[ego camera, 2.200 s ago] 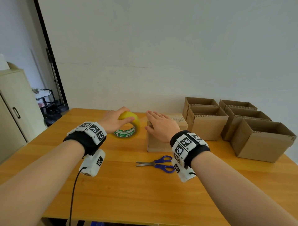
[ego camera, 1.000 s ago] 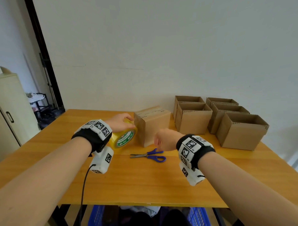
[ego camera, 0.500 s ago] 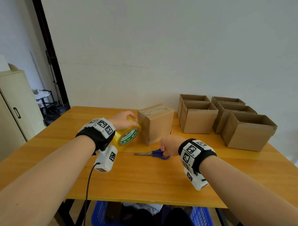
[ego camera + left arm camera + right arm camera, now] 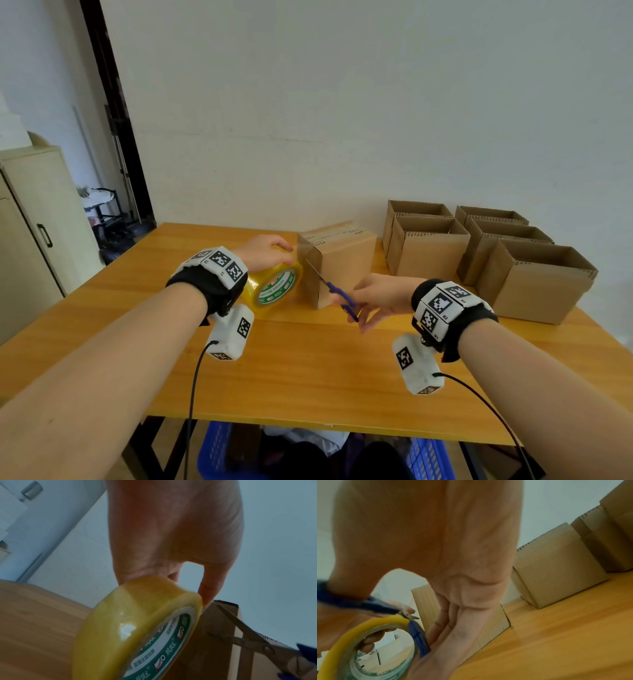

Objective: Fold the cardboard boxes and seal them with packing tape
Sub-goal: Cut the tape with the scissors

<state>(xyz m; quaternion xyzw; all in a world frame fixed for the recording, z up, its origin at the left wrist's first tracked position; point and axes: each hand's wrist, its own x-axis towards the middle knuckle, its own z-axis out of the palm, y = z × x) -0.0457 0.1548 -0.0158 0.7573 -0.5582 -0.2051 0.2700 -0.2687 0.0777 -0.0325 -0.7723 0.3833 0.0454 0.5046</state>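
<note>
A closed cardboard box (image 4: 342, 260) stands mid-table, one corner toward me. My left hand (image 4: 270, 250) grips the yellow tape roll (image 4: 274, 286) from above and holds it tilted against the box's left side; the wrist view shows the tape roll (image 4: 137, 628) beside the box (image 4: 219, 635). My right hand (image 4: 366, 301) holds the blue-handled scissors (image 4: 337, 294). In the left wrist view the scissors (image 4: 248, 638) have their blades parted and point up-left at the gap between roll and box. Clear tape runs over the box's left face.
Several open-topped cardboard boxes (image 4: 527, 274) are grouped at the table's back right. The wooden table (image 4: 308, 377) is bare in front of my hands. A beige cabinet (image 4: 30, 233) stands at left, and a blue crate (image 4: 219, 455) sits under the table.
My right hand has lifted the scissors off the table and raised them, blades parted, to the box's left face beside the roll. My left hand has kept hold of the tape roll.
</note>
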